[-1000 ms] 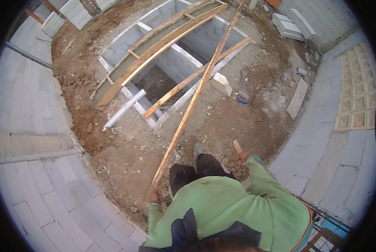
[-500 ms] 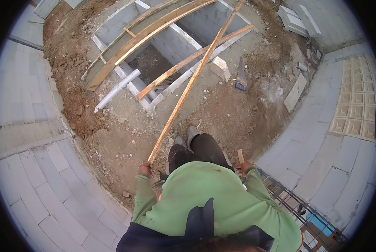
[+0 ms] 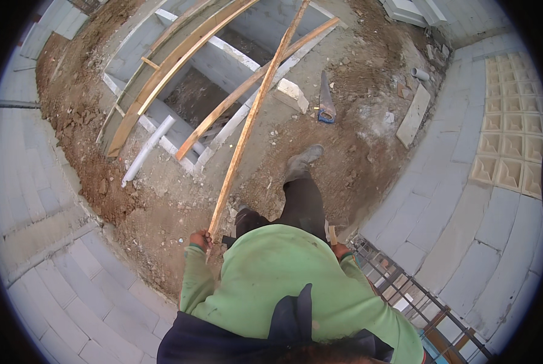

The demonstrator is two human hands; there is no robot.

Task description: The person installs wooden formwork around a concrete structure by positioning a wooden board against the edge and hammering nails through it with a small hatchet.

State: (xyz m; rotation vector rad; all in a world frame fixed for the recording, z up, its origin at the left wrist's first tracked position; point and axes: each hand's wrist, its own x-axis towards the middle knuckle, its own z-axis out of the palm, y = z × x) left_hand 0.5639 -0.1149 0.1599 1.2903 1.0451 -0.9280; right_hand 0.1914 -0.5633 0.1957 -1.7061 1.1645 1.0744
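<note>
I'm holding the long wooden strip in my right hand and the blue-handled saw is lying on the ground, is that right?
Not quite: the head view shows the long wooden strip in your left hand, not your right hand. The blue-handled saw is lying on the ground.

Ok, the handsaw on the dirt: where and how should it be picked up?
Probably by the blue handle, coming from the near side: the handsaw lies flat, handle end nearest, with the blade tapering away. The right hand holds a short wooden piece, so may need freeing first.
</note>
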